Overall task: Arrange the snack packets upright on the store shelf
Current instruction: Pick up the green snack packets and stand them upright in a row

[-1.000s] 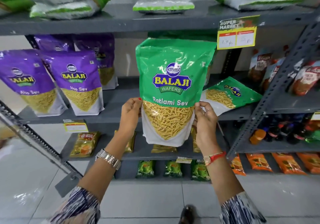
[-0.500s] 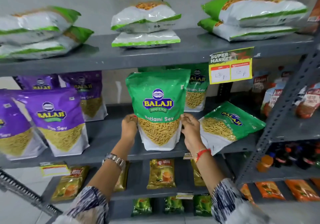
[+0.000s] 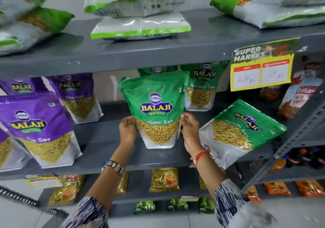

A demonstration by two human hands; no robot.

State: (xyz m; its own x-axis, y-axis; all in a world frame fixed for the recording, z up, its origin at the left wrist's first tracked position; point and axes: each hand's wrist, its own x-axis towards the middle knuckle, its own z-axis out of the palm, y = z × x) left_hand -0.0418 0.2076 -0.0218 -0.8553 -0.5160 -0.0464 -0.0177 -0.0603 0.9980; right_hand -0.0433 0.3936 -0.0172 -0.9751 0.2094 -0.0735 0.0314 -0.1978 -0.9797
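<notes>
On the far left of the grey shelf (image 3: 98, 145), purple bags (image 3: 39, 127) stand up with their fronts facing out, so a shopper can read them. That is how the green ones should look too.

Next comes the left hand (image 3: 127, 131). Its fingers are curled around the left edge of a green bag (image 3: 155, 109), with the thumb in front. The bag stands tall in the middle of the shelf, and its flat white bottom looks to sit on the board. The right hand (image 3: 190, 130) pinches the other edge the same way. I think two hands hold it, one on each side, so the floppy bag does not tip while it settles.

Behind it, more green bags (image 3: 201, 88) already stand at the back, so this one makes a front row.

To the right, another green bag (image 3: 241, 132) leans over on a slant, with its top pointing right. It probably needs standing up next. A yellow price tag (image 3: 260, 69) hangs from the shelf above.
</notes>
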